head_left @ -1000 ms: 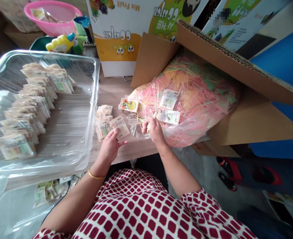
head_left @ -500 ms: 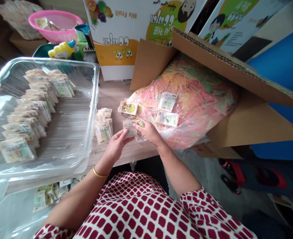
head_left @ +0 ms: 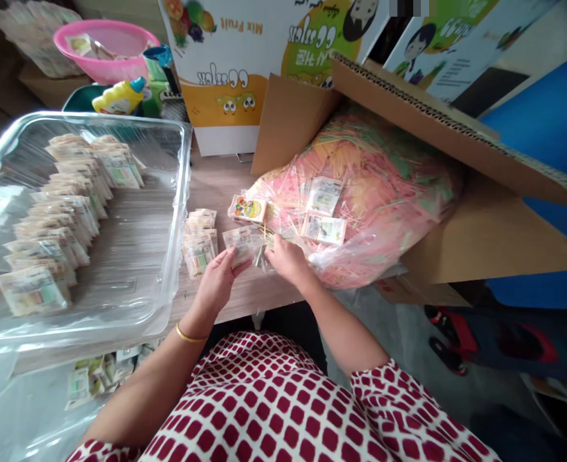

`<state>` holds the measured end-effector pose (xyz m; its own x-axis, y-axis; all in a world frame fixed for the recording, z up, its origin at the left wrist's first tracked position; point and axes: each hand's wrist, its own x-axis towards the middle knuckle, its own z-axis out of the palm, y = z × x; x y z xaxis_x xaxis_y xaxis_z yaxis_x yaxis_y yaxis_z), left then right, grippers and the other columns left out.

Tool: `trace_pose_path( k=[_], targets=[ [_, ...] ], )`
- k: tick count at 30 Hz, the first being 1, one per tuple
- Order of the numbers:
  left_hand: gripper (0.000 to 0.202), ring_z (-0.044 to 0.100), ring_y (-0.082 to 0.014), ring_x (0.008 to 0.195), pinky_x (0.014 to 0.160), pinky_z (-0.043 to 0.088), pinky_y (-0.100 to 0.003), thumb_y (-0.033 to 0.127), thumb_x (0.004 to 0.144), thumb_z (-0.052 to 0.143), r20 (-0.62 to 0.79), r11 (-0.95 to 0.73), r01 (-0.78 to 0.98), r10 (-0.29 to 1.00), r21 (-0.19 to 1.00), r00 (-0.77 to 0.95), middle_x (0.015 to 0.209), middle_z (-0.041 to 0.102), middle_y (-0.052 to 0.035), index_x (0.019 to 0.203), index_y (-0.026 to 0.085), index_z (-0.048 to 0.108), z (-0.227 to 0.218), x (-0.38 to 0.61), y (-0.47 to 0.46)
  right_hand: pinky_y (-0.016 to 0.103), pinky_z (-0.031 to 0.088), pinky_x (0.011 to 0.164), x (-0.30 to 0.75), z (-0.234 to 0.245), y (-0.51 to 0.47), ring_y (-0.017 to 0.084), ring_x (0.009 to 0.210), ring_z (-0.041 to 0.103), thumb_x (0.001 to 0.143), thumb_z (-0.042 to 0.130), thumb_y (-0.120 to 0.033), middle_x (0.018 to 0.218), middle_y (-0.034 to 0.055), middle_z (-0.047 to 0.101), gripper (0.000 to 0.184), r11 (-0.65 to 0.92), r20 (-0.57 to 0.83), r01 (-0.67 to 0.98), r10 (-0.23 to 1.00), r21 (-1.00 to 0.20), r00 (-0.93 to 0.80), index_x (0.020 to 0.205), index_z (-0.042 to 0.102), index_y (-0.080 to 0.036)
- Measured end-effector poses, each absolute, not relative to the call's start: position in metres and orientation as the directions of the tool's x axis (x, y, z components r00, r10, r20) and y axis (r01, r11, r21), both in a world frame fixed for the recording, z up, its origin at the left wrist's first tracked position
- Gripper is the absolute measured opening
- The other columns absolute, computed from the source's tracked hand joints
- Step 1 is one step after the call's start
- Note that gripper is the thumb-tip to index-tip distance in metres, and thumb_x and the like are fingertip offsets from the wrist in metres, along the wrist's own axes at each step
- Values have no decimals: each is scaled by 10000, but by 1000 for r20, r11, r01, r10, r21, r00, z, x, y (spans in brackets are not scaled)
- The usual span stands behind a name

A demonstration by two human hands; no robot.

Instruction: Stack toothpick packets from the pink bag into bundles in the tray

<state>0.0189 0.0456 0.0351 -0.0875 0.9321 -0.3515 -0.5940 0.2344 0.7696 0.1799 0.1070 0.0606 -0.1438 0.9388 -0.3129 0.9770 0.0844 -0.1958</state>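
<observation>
My left hand pinches a small clear printed packet by its lower edge, above the table. Thin greenish sticks show at the fingertips of my right hand, which is closed on them by the front corner of the big clear bag of coloured sticks. A neat pile of filled packets lies left of my left hand. Just beyond my hands is a stack of printed packets. Two more packets rest on the bag.
A clear plastic tray with rows of filled packets stands at the left. The bag sits in an open cardboard box on the right. Behind are printed cartons, a pink basin and a yellow bottle.
My left hand has moved slightly left with the packet, away from my right hand. My right hand has shifted a little right, and the sticks at its fingertips show more.
</observation>
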Motion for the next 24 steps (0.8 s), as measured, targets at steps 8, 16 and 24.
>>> trace_pose_path(
  k=[8, 16, 24],
  targets=[
    [332, 682, -227, 1053, 1048, 526, -422, 451, 738, 854, -387, 292, -520, 919, 803, -80, 1020, 775, -67, 920, 177, 806, 33, 21, 51, 243, 346, 503, 202, 69, 120, 107, 457, 385, 989, 381, -374, 572, -35, 510, 327, -136, -220, 283, 930, -950, -294, 696, 438, -242],
    [290, 673, -180, 928, 977, 520, -350, 436, 737, 854, -317, 236, -423, 940, 875, -130, 936, 765, -33, 885, 194, 793, 29, 25, 54, 270, 438, 690, 192, 104, 96, 166, 728, 622, 942, 605, -350, 912, 11, 711, 173, 213, 25, 521, 939, -827, -344, 1081, 621, -248],
    [313, 686, -200, 975, 1005, 513, -363, 473, 803, 801, -273, 230, -409, 961, 883, -49, 996, 781, -46, 952, 198, 800, 44, 32, 46, 296, 460, 767, 184, 91, 103, 250, 901, 721, 1001, 543, -298, 965, 63, 783, 231, 213, -97, 865, 953, -455, -286, 1192, 662, -247]
  ],
)
